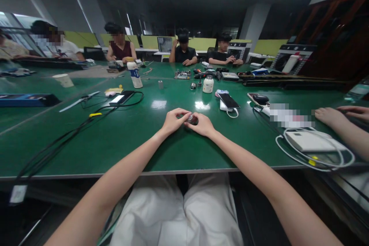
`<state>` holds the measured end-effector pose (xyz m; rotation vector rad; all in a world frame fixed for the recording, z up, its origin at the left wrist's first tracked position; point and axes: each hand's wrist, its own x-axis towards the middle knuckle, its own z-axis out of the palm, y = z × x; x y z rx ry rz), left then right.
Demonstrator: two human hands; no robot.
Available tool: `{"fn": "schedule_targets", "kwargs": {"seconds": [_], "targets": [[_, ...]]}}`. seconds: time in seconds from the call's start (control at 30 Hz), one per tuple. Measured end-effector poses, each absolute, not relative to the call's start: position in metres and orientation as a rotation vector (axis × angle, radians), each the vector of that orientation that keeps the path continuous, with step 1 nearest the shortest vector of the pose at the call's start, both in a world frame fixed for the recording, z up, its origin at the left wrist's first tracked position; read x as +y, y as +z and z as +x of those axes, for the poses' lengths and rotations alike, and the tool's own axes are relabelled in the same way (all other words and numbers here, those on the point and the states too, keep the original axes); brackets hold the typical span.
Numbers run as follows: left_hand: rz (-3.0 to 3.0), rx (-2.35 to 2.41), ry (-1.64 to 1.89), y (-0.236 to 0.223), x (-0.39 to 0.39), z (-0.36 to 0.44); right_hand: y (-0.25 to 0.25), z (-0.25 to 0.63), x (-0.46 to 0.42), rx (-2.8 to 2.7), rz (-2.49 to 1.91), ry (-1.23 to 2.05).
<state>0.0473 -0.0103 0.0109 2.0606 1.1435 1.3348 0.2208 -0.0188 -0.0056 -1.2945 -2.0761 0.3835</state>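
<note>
My left hand (175,120) and my right hand (203,124) meet over the green table (121,150). Between their fingertips is a small round metal part (190,118), mostly covered by the fingers. Both hands are closed around it, one from each side. Beyond them stands a small grey metal cylinder (160,84). A shiny metal piece (193,85) and a dark metal fitting (199,82) sit farther back, beside a white jar (208,84).
Black cables (77,127) run along the left. To the right are a phone (229,100) with a white cable, and a white box (314,141) under coiled cable. A tall bottle (134,73) and power drill (209,74) stand farther off. A co-worker's hand (331,117) rests at right.
</note>
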Motion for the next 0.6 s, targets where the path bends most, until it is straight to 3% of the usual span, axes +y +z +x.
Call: {"fn": "schedule_targets", "kwargs": {"seconds": [0.13, 0.37, 0.6], "targets": [[2.018, 1.388, 1.582, 0.013, -0.002, 0.032, -0.005, 0.217, -0.021, -2.102, -1.299, 0.298], [2.024, 1.896, 1.233, -0.017, 0.013, 0.009, -0.004, 0.219, -0.019, -2.153, -1.282, 0.277], [2.075, 1.357, 1.377, 0.003, -0.004, 0.031, -0.009, 0.226, -0.018, -2.118, -1.21, 0.422]]}}
